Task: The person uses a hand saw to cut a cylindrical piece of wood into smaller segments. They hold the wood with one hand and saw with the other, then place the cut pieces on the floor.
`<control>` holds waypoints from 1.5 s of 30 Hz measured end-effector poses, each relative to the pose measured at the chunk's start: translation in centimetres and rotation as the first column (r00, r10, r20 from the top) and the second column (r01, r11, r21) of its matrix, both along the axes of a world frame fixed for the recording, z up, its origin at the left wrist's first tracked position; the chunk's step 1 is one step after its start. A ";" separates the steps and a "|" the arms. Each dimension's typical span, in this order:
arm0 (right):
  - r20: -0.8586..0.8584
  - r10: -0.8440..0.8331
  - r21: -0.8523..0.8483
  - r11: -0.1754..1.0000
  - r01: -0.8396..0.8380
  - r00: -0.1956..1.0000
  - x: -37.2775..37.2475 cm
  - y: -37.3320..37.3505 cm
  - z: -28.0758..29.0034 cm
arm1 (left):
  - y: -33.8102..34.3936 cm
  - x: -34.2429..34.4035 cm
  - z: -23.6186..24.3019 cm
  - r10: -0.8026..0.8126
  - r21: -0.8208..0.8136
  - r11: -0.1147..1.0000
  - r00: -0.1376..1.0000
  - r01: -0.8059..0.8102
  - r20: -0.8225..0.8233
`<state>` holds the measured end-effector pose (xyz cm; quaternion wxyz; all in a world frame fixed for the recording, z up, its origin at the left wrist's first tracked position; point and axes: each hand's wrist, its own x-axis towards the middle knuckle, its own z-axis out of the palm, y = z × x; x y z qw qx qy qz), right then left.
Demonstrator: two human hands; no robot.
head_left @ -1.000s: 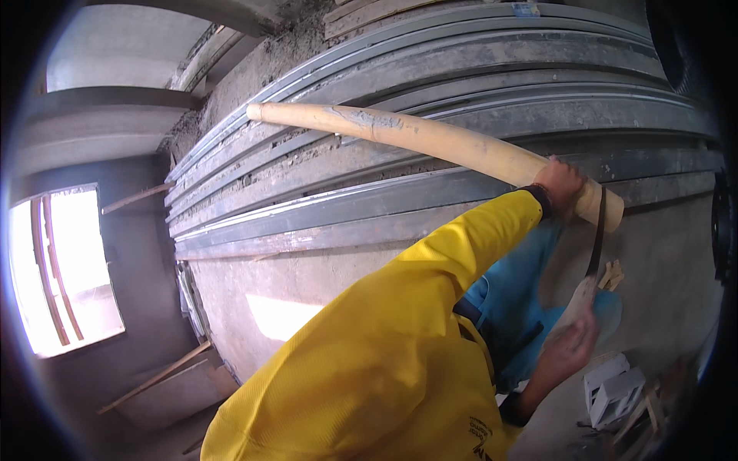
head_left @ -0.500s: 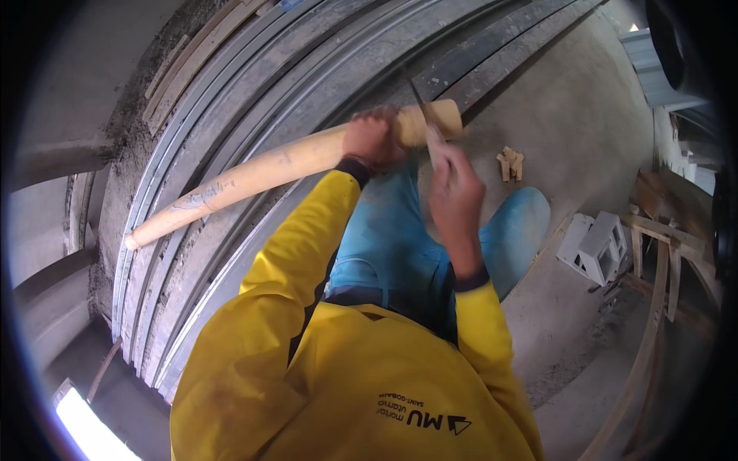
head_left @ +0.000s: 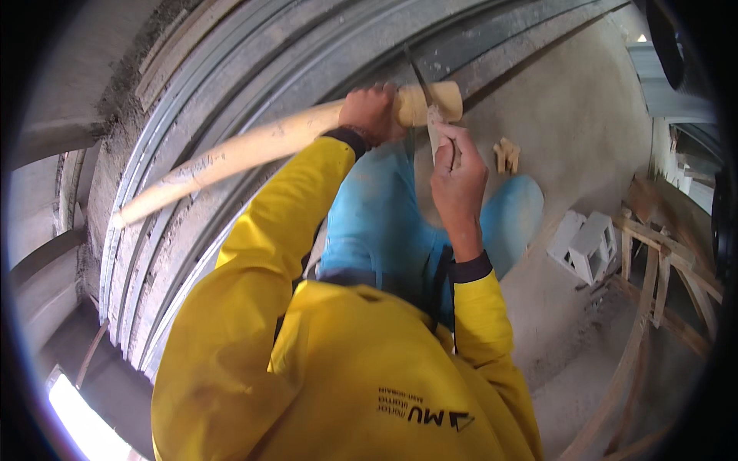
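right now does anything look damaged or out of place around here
Mildly: dark marks towards the left end of the pale pipe stand out against its plain surface, and small wood scraps lie loose on the floor. No spill shows.

2 hands (head_left: 371, 114), 1 pipe (head_left: 254, 147), 1 blade (head_left: 420, 79)

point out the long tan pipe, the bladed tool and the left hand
Long tan pipe (head_left: 278, 137): head view, on its side, along the stretch left of the gripping hand.
Bladed tool (head_left: 419, 77): head view, on its dark blade.
Left hand (head_left: 372, 112): head view, on the back of the hand.
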<state>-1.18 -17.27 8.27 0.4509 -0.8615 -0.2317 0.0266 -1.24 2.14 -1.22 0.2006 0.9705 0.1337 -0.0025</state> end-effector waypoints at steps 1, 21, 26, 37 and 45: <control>-0.020 0.000 -0.040 0.999 -0.001 1.000 -1.2 -1.1 0.4 | -0.3 -0.5 -0.2 0.002 0.001 1.000 0.999 -0.002 0.040; -0.053 0.002 -0.017 1.000 -0.003 0.999 -0.1 1.2 0.6 | 1.1 1.3 -0.3 -0.035 -0.013 0.999 0.999 0.035 -0.038; 0.098 -0.030 0.081 0.996 0.022 0.995 -7.2 -4.7 1.7 | 1.2 0.9 0.2 -0.053 0.031 0.998 0.995 0.056 -0.088; -0.086 -0.082 0.032 0.996 0.085 0.993 -7.0 -4.1 2.1 | 1.7 2.4 1.3 -0.075 0.061 0.994 0.973 0.090 -0.219; -0.097 -0.080 0.123 0.988 0.092 0.992 -4.3 -2.1 -0.4 | 1.1 1.2 0.0 -0.143 0.077 0.985 0.980 0.155 -0.141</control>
